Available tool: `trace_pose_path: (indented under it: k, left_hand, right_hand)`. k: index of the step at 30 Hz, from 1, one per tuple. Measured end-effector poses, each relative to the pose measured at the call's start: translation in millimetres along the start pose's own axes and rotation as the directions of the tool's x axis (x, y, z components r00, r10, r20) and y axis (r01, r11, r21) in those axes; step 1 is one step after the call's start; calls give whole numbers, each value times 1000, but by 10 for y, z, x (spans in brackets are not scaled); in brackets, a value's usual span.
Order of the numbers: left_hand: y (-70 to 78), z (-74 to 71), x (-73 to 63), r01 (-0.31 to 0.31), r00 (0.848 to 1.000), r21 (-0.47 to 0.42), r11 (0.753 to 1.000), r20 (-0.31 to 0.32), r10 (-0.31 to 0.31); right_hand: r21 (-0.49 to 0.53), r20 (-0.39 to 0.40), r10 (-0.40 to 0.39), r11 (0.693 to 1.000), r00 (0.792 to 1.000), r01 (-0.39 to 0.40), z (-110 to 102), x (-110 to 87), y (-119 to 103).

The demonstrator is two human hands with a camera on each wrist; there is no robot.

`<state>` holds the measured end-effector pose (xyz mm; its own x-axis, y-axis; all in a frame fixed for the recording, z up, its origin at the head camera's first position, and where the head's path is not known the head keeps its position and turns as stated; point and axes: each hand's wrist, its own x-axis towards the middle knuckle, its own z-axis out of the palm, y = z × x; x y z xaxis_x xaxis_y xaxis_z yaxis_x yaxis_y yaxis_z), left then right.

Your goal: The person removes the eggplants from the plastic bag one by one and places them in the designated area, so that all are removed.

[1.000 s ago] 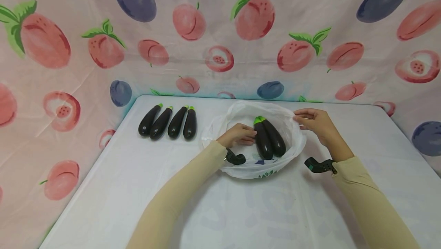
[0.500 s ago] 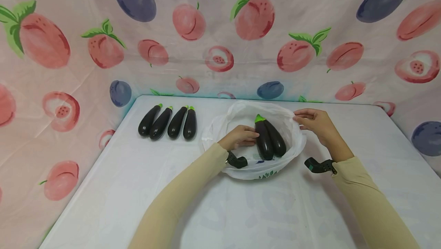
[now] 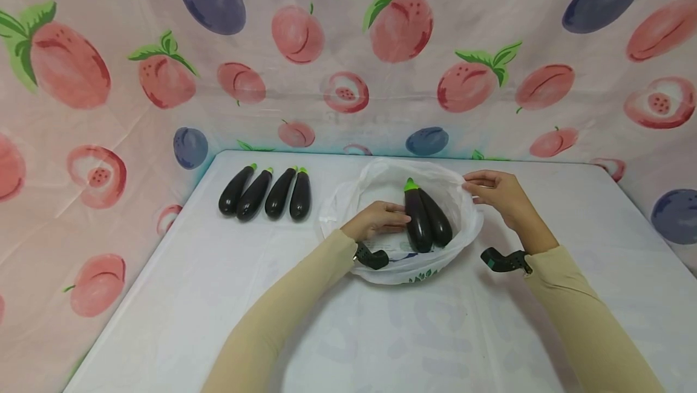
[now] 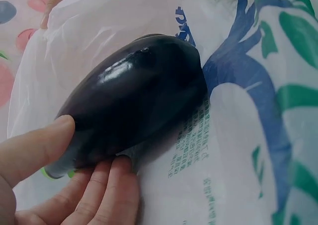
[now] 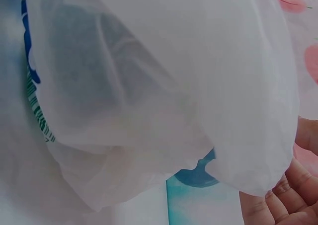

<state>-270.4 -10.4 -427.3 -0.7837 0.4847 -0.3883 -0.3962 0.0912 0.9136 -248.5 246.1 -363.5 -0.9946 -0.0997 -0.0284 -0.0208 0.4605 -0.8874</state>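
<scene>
A white plastic bag (image 3: 389, 274) stands with its mouth spread wide, right of the table's middle. Inside it lie two dark eggplants side by side, green stem ends toward the back. My left hand (image 3: 377, 220) reaches into the bag and grips the nearer, left eggplant (image 3: 418, 227); in the left wrist view the thumb (image 4: 47, 140) lies on one side of this eggplant (image 4: 134, 91) and the fingers on the other. The second eggplant (image 3: 439, 219) is partly hidden behind it. At the bag's right rim, my right hand (image 3: 502, 197) pinches the plastic (image 5: 248, 111).
Several more eggplants (image 3: 255, 196) lie in a row on the white table (image 3: 179, 296), left of the bag. A fruit-print cloth (image 3: 305, 90) hangs behind the table and along its left side. Each wrist carries a small black camera.
The left hand and its eggplant have shifted slightly right; that eggplant now covers the other one's green stem end. My right hand stays at the bag's rim.
</scene>
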Motion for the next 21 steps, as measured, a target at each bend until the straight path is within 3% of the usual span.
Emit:
trace_pose_path:
  k: [21]
  left_hand:
    - [12, 47, -14, 13, 999, -68, 998, 38, -10]
  right_hand:
    - [-8, -3, 15, 1000, 1000, -15, 21, -8, -21]
